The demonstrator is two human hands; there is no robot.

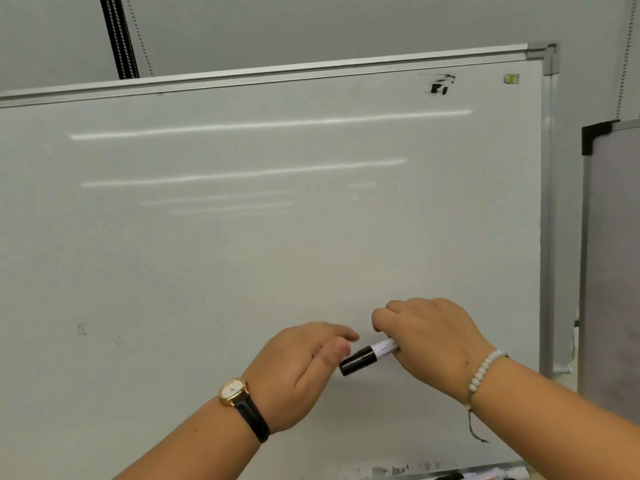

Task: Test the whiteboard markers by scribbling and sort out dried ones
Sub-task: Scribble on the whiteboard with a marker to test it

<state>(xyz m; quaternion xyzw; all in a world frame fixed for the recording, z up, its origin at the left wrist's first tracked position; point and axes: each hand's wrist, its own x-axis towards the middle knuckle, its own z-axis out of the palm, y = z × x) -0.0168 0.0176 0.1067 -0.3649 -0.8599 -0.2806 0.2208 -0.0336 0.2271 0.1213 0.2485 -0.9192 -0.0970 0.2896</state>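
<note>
A large whiteboard (242,237) fills the view, with a black scribble (440,85) near its top right corner. In front of its lower right part my right hand (429,337) is closed around the white barrel of a black-capped marker (367,356), cap end pointing left. My left hand (304,368), with a watch on the wrist, is just left of the cap; its fingers are loosely curled and its thumb is close to the cap. Whether it touches the cap I cannot tell.
The board's tray (433,474) at the bottom edge holds more markers, mostly cut off. A small yellow-green mark (511,79) sits at the board's top right. A second grey board (613,265) stands at the right. A black pole (119,36) rises behind the board.
</note>
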